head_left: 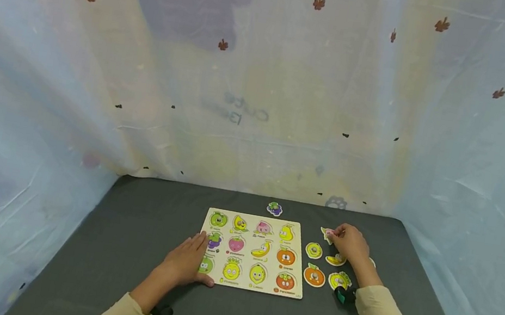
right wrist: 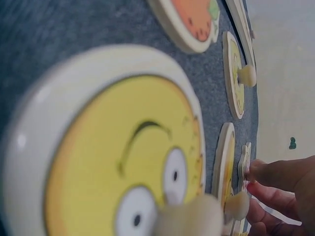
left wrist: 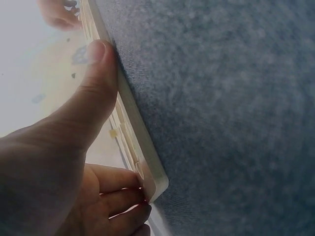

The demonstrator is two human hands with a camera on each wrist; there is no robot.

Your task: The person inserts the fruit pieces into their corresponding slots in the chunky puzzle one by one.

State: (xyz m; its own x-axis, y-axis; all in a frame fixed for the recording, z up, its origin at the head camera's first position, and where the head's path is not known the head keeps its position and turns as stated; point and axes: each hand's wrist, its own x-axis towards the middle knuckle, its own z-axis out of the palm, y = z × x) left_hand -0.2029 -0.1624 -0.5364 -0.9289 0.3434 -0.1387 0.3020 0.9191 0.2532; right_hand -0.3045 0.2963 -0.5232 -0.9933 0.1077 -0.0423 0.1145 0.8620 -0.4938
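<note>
A pale puzzle board (head_left: 252, 234) printed with rows of smiling fruits lies on the dark table. My left hand (head_left: 187, 258) rests at its near left corner, fingers along the left side and thumb (left wrist: 98, 73) laid straight against the near edge. To the right of the board, my right hand (head_left: 352, 244) pinches a small pink puzzle piece (head_left: 327, 234) with thumb and fingertips. In the right wrist view those fingertips (right wrist: 258, 172) are at the face of the thin piece, seen edge-on; its knob is hidden by them.
Below the right hand lie knobbed pieces: a round yellow-green one (head_left: 314, 250), a banana (head_left: 335, 260), an orange (head_left: 314, 276) and a pineapple (head_left: 339, 280). A grape piece (head_left: 274, 209) sits behind the board. A patterned curtain (head_left: 274, 84) rises beyond the table's far edge.
</note>
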